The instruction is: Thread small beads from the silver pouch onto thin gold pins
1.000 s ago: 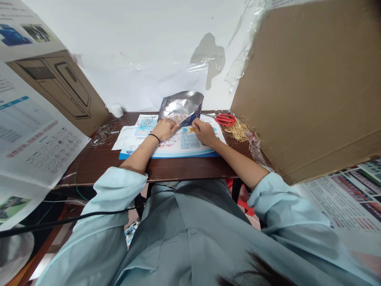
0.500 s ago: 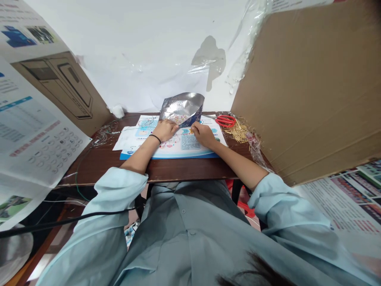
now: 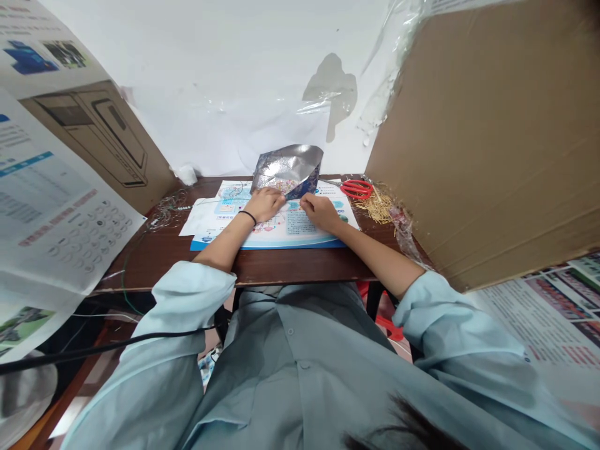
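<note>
An open silver-lined foil pouch (image 3: 300,164) lies on printed sheets, its mouth towards the wall, with many small multicoloured beads (image 3: 284,185) inside. At its near left edge is my left hand (image 3: 265,204), a black band round the wrist. Its fingers are bent and pressed together, and whatever they pinch is too small to make out. My right hand (image 3: 321,211) rests on the printed sheet (image 3: 300,240) just right of it, curled in a pinch near the pouch's lower corner. What lies between those fingertips is hidden.
Red-handled scissors (image 3: 357,189) lie right of the pouch, by a heap of thin golden sticks (image 3: 379,205) and crumpled clear plastic (image 3: 404,228). Tangled clear thread (image 3: 166,209) is at the left of the brown table (image 3: 300,265). Cardboard panels (image 3: 492,144) stand at both sides.
My left hand has shifted very slightly at the pouch's edge. My right hand keeps its pinch in nearly the same place, and the whole view has moved a little.
</note>
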Demonstrator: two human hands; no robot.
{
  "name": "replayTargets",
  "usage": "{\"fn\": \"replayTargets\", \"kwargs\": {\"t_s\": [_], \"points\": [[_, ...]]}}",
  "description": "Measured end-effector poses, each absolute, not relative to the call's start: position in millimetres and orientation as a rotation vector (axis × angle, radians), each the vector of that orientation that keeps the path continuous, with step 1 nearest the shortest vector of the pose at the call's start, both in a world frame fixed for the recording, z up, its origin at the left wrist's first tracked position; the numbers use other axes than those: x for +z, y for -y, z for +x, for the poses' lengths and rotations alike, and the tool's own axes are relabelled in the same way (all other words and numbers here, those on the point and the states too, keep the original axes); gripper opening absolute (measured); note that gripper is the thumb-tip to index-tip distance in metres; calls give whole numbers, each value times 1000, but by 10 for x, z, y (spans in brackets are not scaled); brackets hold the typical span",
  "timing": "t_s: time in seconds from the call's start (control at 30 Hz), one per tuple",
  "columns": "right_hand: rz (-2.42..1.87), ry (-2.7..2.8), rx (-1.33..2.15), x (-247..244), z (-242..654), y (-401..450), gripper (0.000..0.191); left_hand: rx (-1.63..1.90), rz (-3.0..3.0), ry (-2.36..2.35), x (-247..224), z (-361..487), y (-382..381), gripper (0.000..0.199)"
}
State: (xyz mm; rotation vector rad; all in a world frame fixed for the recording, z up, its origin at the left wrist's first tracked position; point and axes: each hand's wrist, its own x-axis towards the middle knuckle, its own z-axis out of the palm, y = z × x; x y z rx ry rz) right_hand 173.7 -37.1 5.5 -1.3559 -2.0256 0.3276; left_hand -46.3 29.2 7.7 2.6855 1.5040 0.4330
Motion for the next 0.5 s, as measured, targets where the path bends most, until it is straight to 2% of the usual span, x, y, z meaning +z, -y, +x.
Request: {"fn": "replayTargets", "kwargs": {"t_s": [0.3, 0.5], "points": [[-1331, 2035, 308, 11, 1741, 339, 21, 493, 2701, -1454, 62, -530, -370, 50], [-1333, 2048, 318, 39, 1735, 363, 20, 570, 2665, -1491, 124, -527, -337, 41]]}}
